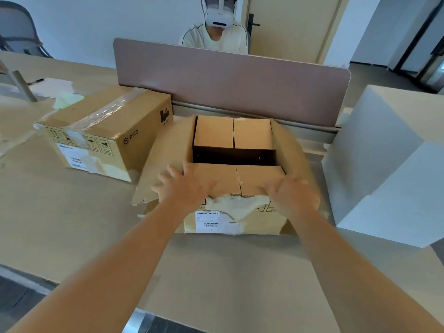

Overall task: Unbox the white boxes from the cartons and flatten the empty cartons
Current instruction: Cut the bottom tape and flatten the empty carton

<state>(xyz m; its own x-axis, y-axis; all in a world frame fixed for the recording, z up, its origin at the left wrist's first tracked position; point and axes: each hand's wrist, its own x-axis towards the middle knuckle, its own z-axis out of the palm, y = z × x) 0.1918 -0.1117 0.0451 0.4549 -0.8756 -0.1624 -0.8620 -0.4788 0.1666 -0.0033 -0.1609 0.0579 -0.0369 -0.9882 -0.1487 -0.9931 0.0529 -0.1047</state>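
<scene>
An opened brown carton [230, 210] stands in the middle of the table with its flaps spread out; its inside looks dark and I see no white box in it. My left hand [185, 186] lies with spread fingers on the near flap at its left. My right hand [292, 192] rests flat on the same flap at its right. A second brown carton [105, 133], taped shut and printed "PICO", stands to the left. Two white boxes [389, 164] are stacked at the right edge of the table.
A mauve desk divider [230, 80] runs right behind the cartons, with a person in a white headset [218, 18] seated beyond it. Papers [50, 88] and a metal post [22, 86] lie at the far left. The table's near edge [144, 313] is close below my forearms.
</scene>
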